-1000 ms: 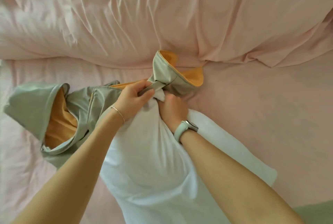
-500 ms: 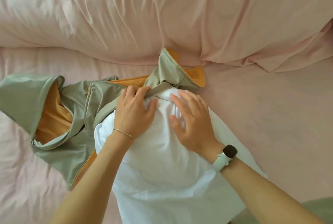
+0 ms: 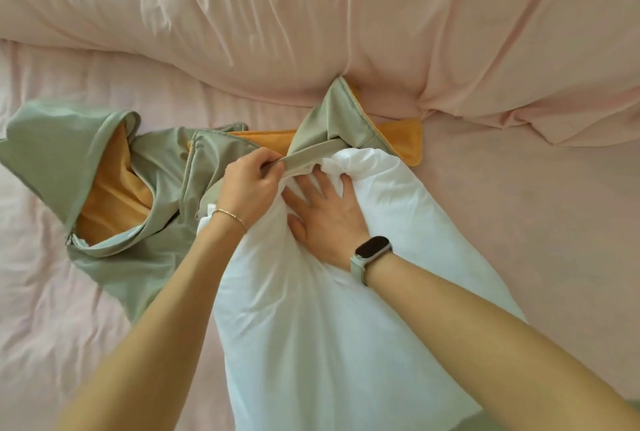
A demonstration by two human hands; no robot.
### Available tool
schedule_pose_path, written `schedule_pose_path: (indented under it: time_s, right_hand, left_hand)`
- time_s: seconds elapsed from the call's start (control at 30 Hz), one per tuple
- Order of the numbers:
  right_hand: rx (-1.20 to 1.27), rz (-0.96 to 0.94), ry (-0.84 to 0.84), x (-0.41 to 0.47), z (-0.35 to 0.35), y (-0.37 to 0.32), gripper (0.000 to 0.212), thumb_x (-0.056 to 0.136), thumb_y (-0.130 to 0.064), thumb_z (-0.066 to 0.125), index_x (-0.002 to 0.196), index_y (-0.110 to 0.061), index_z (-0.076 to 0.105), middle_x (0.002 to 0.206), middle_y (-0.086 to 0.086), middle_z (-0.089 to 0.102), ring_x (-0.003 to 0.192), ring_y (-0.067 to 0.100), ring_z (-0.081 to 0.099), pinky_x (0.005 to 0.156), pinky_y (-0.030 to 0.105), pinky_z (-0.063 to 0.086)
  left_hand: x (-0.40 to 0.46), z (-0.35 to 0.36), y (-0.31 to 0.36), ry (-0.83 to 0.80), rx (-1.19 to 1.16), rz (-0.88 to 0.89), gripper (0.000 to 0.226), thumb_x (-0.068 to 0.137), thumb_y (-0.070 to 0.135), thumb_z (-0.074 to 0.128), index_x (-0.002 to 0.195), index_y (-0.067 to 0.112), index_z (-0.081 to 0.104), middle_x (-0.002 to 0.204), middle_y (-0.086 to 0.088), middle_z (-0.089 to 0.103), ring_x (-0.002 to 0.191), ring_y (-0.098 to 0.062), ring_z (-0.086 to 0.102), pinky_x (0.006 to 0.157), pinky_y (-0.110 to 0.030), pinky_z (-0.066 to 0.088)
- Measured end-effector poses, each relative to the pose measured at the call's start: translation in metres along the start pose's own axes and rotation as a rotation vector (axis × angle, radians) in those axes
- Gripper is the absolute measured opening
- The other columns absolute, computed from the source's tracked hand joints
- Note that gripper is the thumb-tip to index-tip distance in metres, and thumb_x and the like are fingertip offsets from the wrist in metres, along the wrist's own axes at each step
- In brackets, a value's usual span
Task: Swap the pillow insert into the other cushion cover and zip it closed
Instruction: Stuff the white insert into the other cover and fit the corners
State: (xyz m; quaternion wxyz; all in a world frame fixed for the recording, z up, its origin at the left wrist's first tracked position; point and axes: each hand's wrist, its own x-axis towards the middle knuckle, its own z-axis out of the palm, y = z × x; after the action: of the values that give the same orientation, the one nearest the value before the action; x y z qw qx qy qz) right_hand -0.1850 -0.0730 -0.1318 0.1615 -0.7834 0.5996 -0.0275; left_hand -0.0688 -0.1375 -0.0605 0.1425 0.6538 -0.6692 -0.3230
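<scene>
Left hand (image 3: 251, 184): fingers curled round the grey-green opening edge of the cushion cover (image 3: 313, 132), pinching the band taut.
Right hand (image 3: 327, 214): flat, fingers spread and straight, pressing on the white pillow insert (image 3: 332, 309).
Pillow insert: lies on the bed (image 3: 519, 222), its far end bunched at the cover's mouth, probably just inside.
Cushion cover: sage green outside, orange lining showing.
Other cover (image 3: 97, 167): crumpled to the left, gaping open.
Duvet (image 3: 311, 15): pink, heaped beyond.
Wrists: bracelet (image 3: 230, 215) left, smartwatch (image 3: 372, 247) right.
</scene>
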Motion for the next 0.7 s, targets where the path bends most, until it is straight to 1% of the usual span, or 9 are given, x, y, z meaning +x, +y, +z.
schedule_pose_path:
  time_s: [0.13,0.27,0.3,0.37,0.43,0.5,0.57,0.63,0.7]
  right_hand:
    - [-0.020,0.054,-0.029,0.009,0.003,0.001,0.054,0.088,-0.039,0.023,0.138,-0.028,0.040,0.140,0.005,0.044,0.128,0.030,0.036,0.102,0.054,0.018]
    - [0.104,0.049,0.126,-0.017,-0.013,0.004,0.050,0.088,-0.038,0.033,0.134,-0.025,0.048,0.140,0.007,0.046,0.126,0.028,0.043,0.102,0.051,0.029]
    - [0.122,0.038,0.213,-0.027,-0.017,0.005,0.047,0.089,-0.036,0.038,0.131,-0.021,0.052,0.138,0.009,0.048,0.127,0.029,0.044,0.103,0.052,0.030]
    - [0.118,-0.011,0.384,-0.044,-0.026,0.003,0.041,0.088,-0.027,0.045,0.125,-0.013,0.058,0.134,0.012,0.052,0.127,0.031,0.045,0.105,0.056,0.027]
    - [0.141,-0.096,0.469,-0.051,-0.035,-0.006,0.039,0.087,-0.020,0.048,0.122,-0.008,0.060,0.131,0.013,0.055,0.127,0.030,0.046,0.106,0.057,0.026]
    - [0.185,-0.181,0.451,-0.049,-0.039,-0.020,0.039,0.086,-0.018,0.046,0.120,-0.005,0.060,0.129,0.014,0.056,0.127,0.030,0.046,0.107,0.056,0.027]
    - [0.172,-0.223,0.368,-0.045,-0.035,-0.033,0.042,0.086,-0.022,0.045,0.122,-0.006,0.060,0.131,0.014,0.055,0.128,0.030,0.045,0.106,0.054,0.028]
    - [0.123,-0.220,0.290,-0.042,-0.029,-0.041,0.046,0.085,-0.028,0.045,0.126,-0.010,0.057,0.135,0.013,0.051,0.131,0.030,0.041,0.106,0.055,0.028]
    - [0.101,-0.206,0.261,-0.040,-0.026,-0.045,0.050,0.085,-0.033,0.047,0.132,-0.016,0.051,0.140,0.013,0.046,0.133,0.033,0.036,0.106,0.058,0.025]
  left_hand:
    - [-0.007,0.006,-0.001,-0.023,0.068,0.095,0.014,0.089,0.008,0.055,0.096,0.003,0.066,0.074,0.000,0.055,0.075,-0.025,0.053,0.067,-0.028,0.035]
    - [-0.011,-0.003,-0.014,-0.001,0.206,0.214,0.036,0.083,0.014,0.064,0.118,0.011,0.055,0.108,-0.009,0.057,0.094,-0.025,0.053,0.075,-0.021,0.033]
    - [-0.013,-0.006,-0.016,0.026,0.215,0.227,0.038,0.081,0.014,0.066,0.117,0.011,0.055,0.111,-0.010,0.055,0.092,-0.026,0.054,0.072,-0.023,0.036]
    - [-0.019,-0.005,-0.017,0.128,0.269,0.271,0.025,0.078,0.017,0.064,0.102,0.008,0.060,0.107,-0.015,0.055,0.080,-0.030,0.057,0.059,-0.031,0.044]
    - [-0.022,-0.002,-0.021,0.256,0.386,0.264,0.021,0.076,0.026,0.058,0.087,0.010,0.064,0.097,-0.015,0.057,0.077,-0.032,0.056,0.061,-0.038,0.048]
    - [-0.025,-0.005,-0.024,0.345,0.446,0.216,0.022,0.077,0.033,0.057,0.083,0.015,0.068,0.092,-0.013,0.057,0.083,-0.032,0.051,0.072,-0.039,0.042]
    - [-0.029,-0.014,-0.029,0.387,0.309,0.214,0.022,0.083,0.028,0.056,0.082,0.012,0.071,0.084,-0.012,0.058,0.080,-0.026,0.052,0.071,-0.032,0.042]
    - [-0.034,-0.025,-0.040,0.347,0.128,0.168,0.020,0.086,0.019,0.056,0.087,0.006,0.071,0.083,-0.012,0.061,0.077,-0.024,0.057,0.072,-0.020,0.040]
    - [-0.038,-0.031,-0.055,0.302,0.087,0.150,0.016,0.083,0.012,0.061,0.094,0.006,0.071,0.090,-0.011,0.065,0.080,-0.026,0.061,0.077,-0.023,0.045]
